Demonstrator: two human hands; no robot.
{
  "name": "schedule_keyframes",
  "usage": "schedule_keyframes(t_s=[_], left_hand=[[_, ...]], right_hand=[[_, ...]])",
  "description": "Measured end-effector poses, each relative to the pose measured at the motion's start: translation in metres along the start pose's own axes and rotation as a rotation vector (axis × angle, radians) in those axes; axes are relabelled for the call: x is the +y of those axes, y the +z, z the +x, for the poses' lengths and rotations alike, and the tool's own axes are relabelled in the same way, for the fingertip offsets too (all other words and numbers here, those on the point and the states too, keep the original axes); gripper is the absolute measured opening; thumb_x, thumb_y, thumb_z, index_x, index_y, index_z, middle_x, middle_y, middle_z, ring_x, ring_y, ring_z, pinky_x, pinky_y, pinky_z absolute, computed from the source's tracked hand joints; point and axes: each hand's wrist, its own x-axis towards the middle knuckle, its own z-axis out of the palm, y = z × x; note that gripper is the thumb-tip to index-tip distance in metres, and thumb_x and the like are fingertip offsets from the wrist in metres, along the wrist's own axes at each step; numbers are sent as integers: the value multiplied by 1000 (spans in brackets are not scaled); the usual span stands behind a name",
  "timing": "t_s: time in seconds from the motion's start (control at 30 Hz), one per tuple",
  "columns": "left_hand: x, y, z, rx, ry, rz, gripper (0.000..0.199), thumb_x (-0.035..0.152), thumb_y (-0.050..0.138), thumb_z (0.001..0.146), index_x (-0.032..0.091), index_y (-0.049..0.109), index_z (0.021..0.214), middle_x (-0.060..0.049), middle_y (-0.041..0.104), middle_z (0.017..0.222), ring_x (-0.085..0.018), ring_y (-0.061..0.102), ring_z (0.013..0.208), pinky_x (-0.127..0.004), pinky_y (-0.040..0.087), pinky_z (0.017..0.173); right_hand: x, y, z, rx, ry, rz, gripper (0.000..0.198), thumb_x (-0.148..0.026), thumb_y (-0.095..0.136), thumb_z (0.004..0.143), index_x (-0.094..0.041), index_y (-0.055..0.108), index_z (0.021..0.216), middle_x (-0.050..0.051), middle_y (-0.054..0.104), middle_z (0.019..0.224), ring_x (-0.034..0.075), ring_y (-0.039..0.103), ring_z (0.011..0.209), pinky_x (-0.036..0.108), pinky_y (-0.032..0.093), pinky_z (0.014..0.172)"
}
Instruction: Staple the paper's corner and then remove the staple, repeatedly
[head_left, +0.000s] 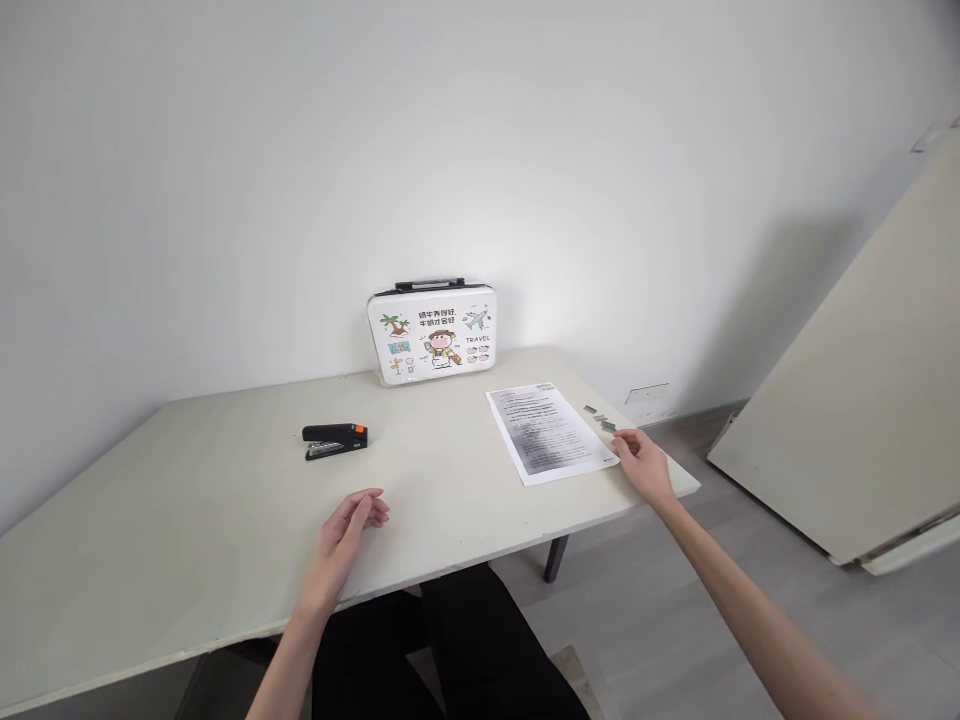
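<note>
My left hand (351,528) rests at the table's front part, its fingers loosely bent and a little apart, with nothing in it. Beyond it lies a black stapler (334,440) with an orange patch. My right hand (641,464) is at the right end of the table, thumb and fingers pinched together beside the printed sheet of paper (551,435). Right at those fingertips are several small grey strips that look like staples (607,426). Whether a strip or the paper's corner is between the fingers is too small to tell.
A white case (433,335) with cartoon prints and a black handle stands upright against the wall at the back of the pale table (187,500). The table's right edge is close to my right hand. A large pale cabinet-like piece (840,400) stands on the floor at right.
</note>
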Motion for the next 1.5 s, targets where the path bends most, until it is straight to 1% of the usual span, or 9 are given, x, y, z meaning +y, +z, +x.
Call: schedule_keyframes(t_s=[0.13,0.33,0.57,0.7,0.87,1.03,1.23,1.37,1.5], left_hand=[[2,0,0,2,0,-6,47,64,58,94,21,72,107,-7,74,96,-24,70,89,-37,60,88],[6,0,-1,0,-3,1,44,61,57,95,22,72,107,-6,73,96,-23,70,90,-35,59,89],[5,0,-1,-1,0,1,45,62,57,95,22,72,107,-6,74,95,-23,70,89,-37,59,89],[4,0,-1,-2,2,3,45,62,57,95,21,71,107,-6,74,95,-24,70,90,-38,59,90],[10,1,-3,-6,-6,17,45,62,56,95,21,71,106,-7,73,95,-24,69,90,-39,58,90],[10,1,-3,-7,-6,21,45,63,55,96,22,70,107,-6,72,96,-24,69,91,-37,58,91],[18,2,-5,10,-2,44,47,65,56,94,22,71,104,-6,73,94,-24,71,90,-38,59,90],[23,2,-6,13,8,58,46,65,56,94,22,72,102,-6,74,92,-25,71,89,-38,60,89],[19,2,-5,2,7,55,46,64,56,94,22,72,104,-6,74,94,-25,71,89,-39,59,90]], right_hand=[[-6,0,-1,-40,-39,-39,27,-44,56,85,-21,67,97,9,77,89,25,69,78,38,50,80],[-9,-1,-2,-82,-84,-86,27,-43,54,86,-22,67,95,9,77,91,25,69,80,37,50,79],[-7,1,-3,-96,-118,-113,25,-42,53,87,-23,66,95,9,77,91,25,70,80,36,51,79],[-3,2,-1,-71,-139,-132,28,-42,51,87,-21,66,97,11,77,94,25,70,80,38,52,81],[-1,3,1,-65,-197,-188,36,-45,49,88,-19,68,103,15,73,111,29,68,100,43,51,94],[-3,6,1,-138,-276,-248,40,-50,51,91,-22,70,112,13,71,124,33,62,118,48,44,107],[-6,11,-2,-221,-347,-339,50,-61,46,98,-24,69,122,13,66,139,35,54,134,52,39,113],[-10,12,-5,-257,-414,-409,54,-62,43,100,-24,66,131,12,61,147,35,47,143,54,36,117],[-17,12,-9,-312,-461,-429,54,-59,38,104,-26,62,140,9,53,156,32,38,151,54,33,121]])
